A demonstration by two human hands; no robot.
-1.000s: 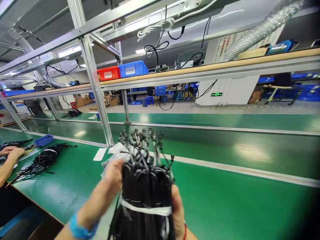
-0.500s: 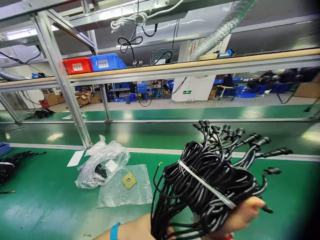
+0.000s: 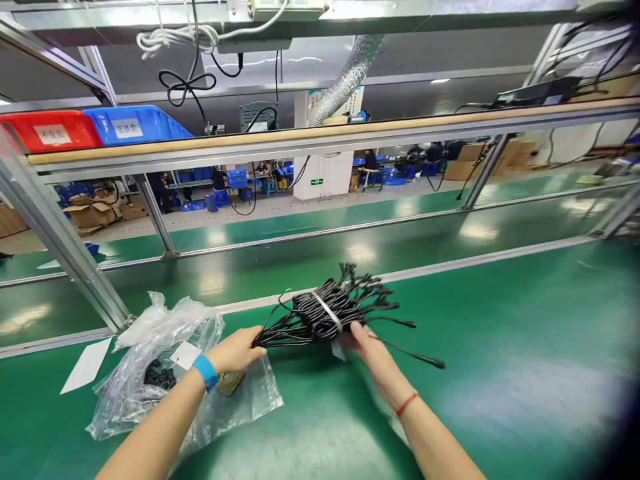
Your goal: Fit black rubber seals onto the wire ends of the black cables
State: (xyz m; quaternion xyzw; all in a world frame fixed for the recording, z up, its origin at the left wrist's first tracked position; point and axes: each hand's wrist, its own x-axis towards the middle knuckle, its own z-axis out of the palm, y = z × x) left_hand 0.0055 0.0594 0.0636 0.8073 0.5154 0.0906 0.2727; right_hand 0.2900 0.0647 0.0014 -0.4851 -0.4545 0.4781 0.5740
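A bundle of black cables [image 3: 327, 310], bound round its middle by a whitish tie, is held just over the green table [image 3: 500, 360]. My left hand [image 3: 240, 350] is closed round the gathered cable ends on the left. At the bundle's right side, my right hand [image 3: 363, 340] grips it from below, with the fingers partly hidden. Black connectors fan out to the upper right, and two loose leads stretch right. Beneath my left forearm lies a clear plastic bag [image 3: 260, 393] with a yellowish square piece [image 3: 231, 382], partly covered by my wrist.
A crumpled clear bag [image 3: 195, 317] with small black parts [image 3: 160, 375] and a white paper [image 3: 87, 365] lie at left. A metal post [image 3: 75, 240] rises there. Above runs a shelf carrying a red bin [image 3: 53, 130] and a blue bin [image 3: 135, 125].
The cable bundle has moved away from me and down toward the table, held in both hands. My view has turned right, and my forearms now show.
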